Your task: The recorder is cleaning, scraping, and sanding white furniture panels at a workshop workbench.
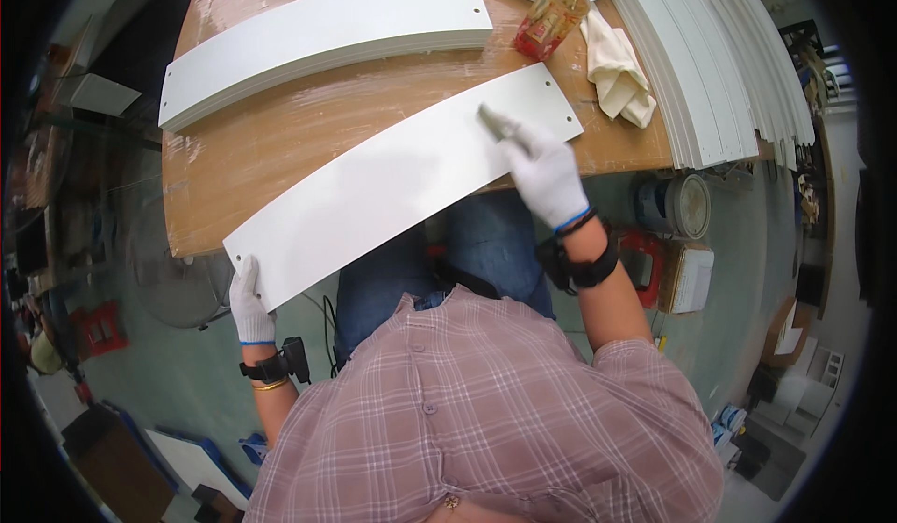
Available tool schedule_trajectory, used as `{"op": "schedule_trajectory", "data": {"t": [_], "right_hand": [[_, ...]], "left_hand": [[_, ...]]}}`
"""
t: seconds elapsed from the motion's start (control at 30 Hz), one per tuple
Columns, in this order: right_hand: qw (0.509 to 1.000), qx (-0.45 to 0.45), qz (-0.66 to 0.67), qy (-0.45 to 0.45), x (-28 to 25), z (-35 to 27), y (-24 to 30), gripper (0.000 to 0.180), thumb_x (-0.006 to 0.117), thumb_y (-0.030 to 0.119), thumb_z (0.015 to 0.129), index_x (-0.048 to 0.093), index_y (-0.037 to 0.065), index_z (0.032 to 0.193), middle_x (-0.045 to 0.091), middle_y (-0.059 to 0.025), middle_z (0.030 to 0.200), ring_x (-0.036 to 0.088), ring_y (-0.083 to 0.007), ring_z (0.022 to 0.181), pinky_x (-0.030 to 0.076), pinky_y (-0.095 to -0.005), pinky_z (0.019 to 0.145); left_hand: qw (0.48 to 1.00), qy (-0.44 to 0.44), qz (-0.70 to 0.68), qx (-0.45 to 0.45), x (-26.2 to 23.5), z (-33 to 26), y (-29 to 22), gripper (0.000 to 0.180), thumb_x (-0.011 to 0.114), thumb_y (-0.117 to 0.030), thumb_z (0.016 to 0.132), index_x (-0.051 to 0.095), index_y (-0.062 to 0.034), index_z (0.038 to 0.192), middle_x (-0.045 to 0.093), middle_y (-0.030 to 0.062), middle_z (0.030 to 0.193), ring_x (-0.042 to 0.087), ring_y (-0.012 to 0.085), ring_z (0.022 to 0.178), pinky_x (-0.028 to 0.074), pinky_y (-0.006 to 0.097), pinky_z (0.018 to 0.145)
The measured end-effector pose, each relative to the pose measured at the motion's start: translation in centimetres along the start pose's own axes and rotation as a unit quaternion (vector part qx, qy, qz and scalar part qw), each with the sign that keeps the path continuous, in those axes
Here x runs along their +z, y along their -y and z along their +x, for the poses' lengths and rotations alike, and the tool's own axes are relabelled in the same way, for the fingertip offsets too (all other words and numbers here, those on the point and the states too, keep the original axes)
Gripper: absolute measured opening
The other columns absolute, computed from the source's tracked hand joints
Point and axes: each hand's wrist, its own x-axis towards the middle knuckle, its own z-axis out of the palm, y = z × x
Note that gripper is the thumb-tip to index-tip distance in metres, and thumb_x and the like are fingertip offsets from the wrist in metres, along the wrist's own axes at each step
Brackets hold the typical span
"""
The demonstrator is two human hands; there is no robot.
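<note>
A long white panel with small holes near its ends lies slanted over the table's near edge, its lower left end sticking out past the table. My left hand, in a white knit glove, grips that end with the thumb on top; the fingers underneath are hidden. Over the panel's right part, my gloved right hand is closed on a small grey-green flat piece, whose tip is at the white surface. The exact kind of this piece is too small to tell.
On the brown-covered table lies a stack of white panels at the back. A bottle with red-orange contents, a cream cloth and more stacked white panels are at the right. A bucket and red stool stand below.
</note>
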Motion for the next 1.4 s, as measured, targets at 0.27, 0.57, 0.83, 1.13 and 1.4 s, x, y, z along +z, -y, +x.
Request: {"op": "schedule_trajectory", "data": {"t": [0.27,0.57,0.83,1.13,1.4], "right_hand": [[0.962,0.066,-0.262,-0.042,2.3,6.4,-5.1,0.035,0.051,0.019,0.084,0.061,0.009,0.117,0.064,-0.0175,0.107,0.06,-0.0329,0.1,0.047,-0.0399,0.089],[0.968,-0.021,-0.165,0.188,13.3,1.2,6.4,0.034,0.05,0.018,0.088,0.059,0.022,0.12,0.065,-0.0136,0.103,0.06,-0.032,0.097,0.049,-0.0408,0.083],[0.934,0.093,-0.333,-0.094,1.3,6.1,-6.4,0.036,0.051,0.019,0.083,0.063,0.008,0.115,0.064,-0.0184,0.106,0.062,-0.0342,0.096,0.048,-0.0406,0.086],[0.963,-0.135,-0.166,0.166,18.5,0.4,9.9,0.028,0.053,0.016,0.087,0.062,0.013,0.113,0.064,-0.0152,0.094,0.062,-0.0332,0.086,0.05,-0.0418,0.077],[0.901,-0.18,-0.18,0.351,26.3,-0.8,18.2,0.041,0.058,0.014,0.081,0.055,0.011,0.121,0.062,-0.02,0.096,0.063,-0.0353,0.085,0.051,-0.0434,0.075]], "left_hand": [[0.998,0.036,-0.043,0.012,0.4,-0.2,-0.2,0.034,0.055,-0.015,0.093,0.051,0.0042,0.12,0.062,0.0112,0.108,0.064,0.0178,0.092,0.053,0.029,0.079],[0.998,0.024,-0.062,-0.004,0.6,-0.5,-0.3,0.034,0.054,-0.012,0.092,0.05,0.0047,0.122,0.062,0.0115,0.109,0.063,0.0183,0.095,0.052,0.029,0.081],[0.994,0.092,-0.067,-0.01,-0.4,-0.8,-0.1,0.034,0.053,-0.015,0.092,0.05,0.0022,0.121,0.061,0.0104,0.11,0.062,0.0181,0.098,0.05,0.03,0.084],[0.987,0.077,-0.142,0.011,0.7,-1.5,-0.2,0.035,0.056,-0.011,0.087,0.051,0.0047,0.118,0.061,0.0111,0.106,0.062,0.0168,0.093,0.05,0.029,0.081],[0.981,0.087,-0.171,0.01,1.0,-1.6,-0.4,0.036,0.055,-0.012,0.087,0.051,0.0046,0.119,0.061,0.0106,0.107,0.062,0.0168,0.093,0.051,0.029,0.08]]}}
